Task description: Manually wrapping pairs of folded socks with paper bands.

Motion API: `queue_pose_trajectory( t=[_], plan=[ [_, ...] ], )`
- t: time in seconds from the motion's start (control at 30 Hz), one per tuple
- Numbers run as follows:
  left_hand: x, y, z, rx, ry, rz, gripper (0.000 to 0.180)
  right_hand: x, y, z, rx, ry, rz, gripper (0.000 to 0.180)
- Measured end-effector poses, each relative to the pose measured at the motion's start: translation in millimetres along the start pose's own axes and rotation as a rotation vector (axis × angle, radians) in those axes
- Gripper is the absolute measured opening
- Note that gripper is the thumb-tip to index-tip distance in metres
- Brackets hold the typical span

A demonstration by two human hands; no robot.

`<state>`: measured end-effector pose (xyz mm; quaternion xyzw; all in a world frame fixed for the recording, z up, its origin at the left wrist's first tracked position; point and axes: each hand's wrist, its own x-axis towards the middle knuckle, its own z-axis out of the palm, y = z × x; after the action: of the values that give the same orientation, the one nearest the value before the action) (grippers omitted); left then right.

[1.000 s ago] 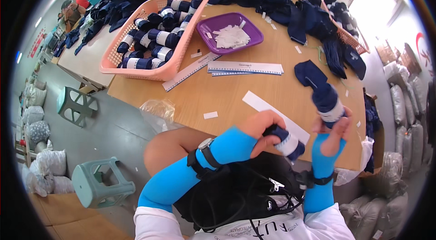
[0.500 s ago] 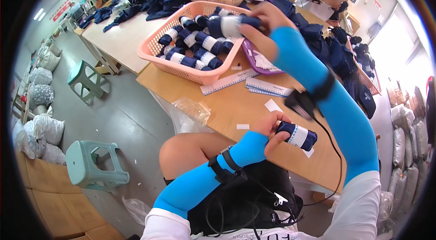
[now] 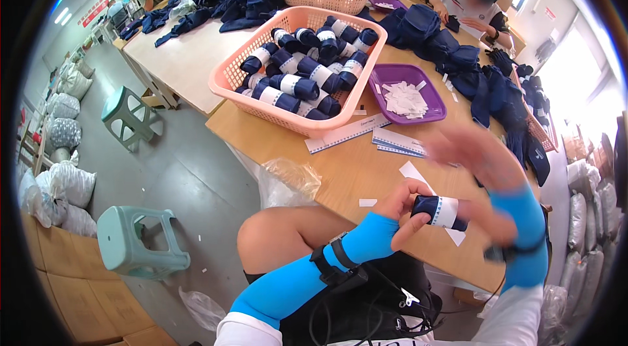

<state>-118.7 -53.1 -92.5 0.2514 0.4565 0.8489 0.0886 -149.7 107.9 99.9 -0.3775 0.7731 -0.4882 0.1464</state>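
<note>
Head view looks down over a wooden worktable [image 3: 340, 169]. At about four o'clock, near the table's front edge, the left hand [image 3: 404, 205] has its fingers curled round a rolled navy sock bundle [image 3: 439, 210] with a white paper band, thumb and fingers pinching the roll's left end. Just right of it the right hand [image 3: 474, 163] is a blur above the table, fingers spread and gripping nothing that I can make out. Up at twelve o'clock sits a pink basket [image 3: 230, 78] full of banded rolls, with a purple tray [image 3: 428, 117] of paper slips at one o'clock.
</note>
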Motion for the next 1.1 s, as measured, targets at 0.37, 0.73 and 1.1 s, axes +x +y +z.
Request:
queue_pose_trajectory(
  t=[0.37,0.73,1.1],
  plan=[
    [-10.4,6.1,38.0,-0.326,-0.03,-0.264,0.04,-120.6,67.3,77.3,0.276,0.498,0.214,0.109],
    [-2.8,-0.2,51.3,0.589,0.017,-0.134,0.063,-128.7,110.7,79.0,-0.001,0.848,-0.059,0.055],
    [16.2,8.5,87.8,0.996,-0.164,0.201,0.067,-160.6,86.7,79.8,1.394,0.729,0.325,0.049]
  ],
)
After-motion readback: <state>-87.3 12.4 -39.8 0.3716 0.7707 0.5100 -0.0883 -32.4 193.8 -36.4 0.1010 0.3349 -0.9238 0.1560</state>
